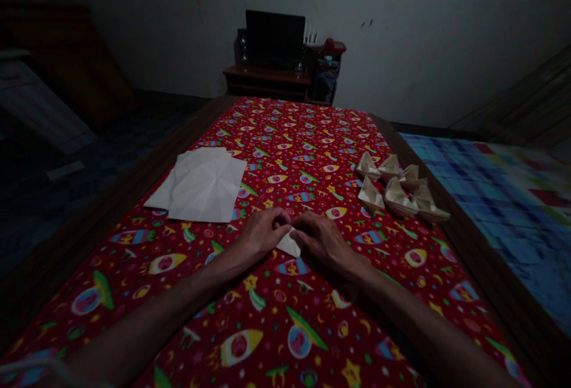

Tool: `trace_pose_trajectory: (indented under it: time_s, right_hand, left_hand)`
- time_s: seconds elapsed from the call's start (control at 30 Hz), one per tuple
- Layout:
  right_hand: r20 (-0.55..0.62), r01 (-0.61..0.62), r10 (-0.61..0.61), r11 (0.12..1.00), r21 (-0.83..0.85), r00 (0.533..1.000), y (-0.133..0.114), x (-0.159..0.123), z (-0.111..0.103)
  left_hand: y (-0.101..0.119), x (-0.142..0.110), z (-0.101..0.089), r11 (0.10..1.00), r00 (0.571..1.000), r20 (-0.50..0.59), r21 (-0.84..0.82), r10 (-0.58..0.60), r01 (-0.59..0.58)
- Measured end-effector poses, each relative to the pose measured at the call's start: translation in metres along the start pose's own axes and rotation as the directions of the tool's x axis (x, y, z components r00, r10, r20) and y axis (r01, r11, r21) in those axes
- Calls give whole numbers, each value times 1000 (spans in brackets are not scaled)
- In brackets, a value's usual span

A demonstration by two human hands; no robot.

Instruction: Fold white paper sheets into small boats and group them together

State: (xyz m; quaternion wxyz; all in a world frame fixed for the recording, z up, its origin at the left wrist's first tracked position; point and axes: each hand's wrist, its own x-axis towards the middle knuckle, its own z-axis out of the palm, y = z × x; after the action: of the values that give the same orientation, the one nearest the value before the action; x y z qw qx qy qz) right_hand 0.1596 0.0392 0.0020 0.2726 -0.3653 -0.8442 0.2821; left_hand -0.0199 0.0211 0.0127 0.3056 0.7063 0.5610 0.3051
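Note:
A small folded piece of white paper [291,245] is pinched between my two hands, low over the red patterned cloth. My left hand [264,230] grips its left side, thumb and fingers closed together. On the other side my right hand [322,236] has its thumb and fingertips pressed on the paper's upper right edge. The hands nearly touch at the top, and the fingers hide part of the paper. Left of them lies a loose stack of creased white paper sheets [205,188]. To the right stand several folded paper boats [399,194] in two rough rows.
The red cloth [285,328] printed with rockets covers a long table with dark wooden edges [486,275]. Beyond its far end stand a black monitor [275,38] and a low wooden stand [267,77]. A blue checked sheet [486,197] lies at the right. The room is dim.

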Motion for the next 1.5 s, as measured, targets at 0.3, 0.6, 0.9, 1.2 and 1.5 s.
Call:
trace_pose_trajectory:
  time_s: [0.3, 0.6, 0.9, 1.2, 1.5]
  right_hand:
    - [-10, -138, 139, 985, 102, 990, -2, 0, 0]
    - [0, -179, 190, 927, 328, 982, -5, 3, 2]
    - [10, -196, 207, 906, 376, 978, -6, 2, 3]
    - [91, -214, 194, 900, 381, 977, -4, 3, -1]
    - [243, -291, 184, 782, 551, 953, -10, 7, -11]
  left_hand:
    - [-2, -6, 2, 974, 999, 12, -222, -30, 32]
    - [0, -7, -3, 986, 1000, 25, -168, -15, 19]
    - [6, -9, -3, 994, 999, -6, -104, -36, 35]
    - [-1, -7, -4, 971, 995, 34, -218, -96, 101]
    - [-1, -9, -12, 859, 969, 241, -483, -55, 169]
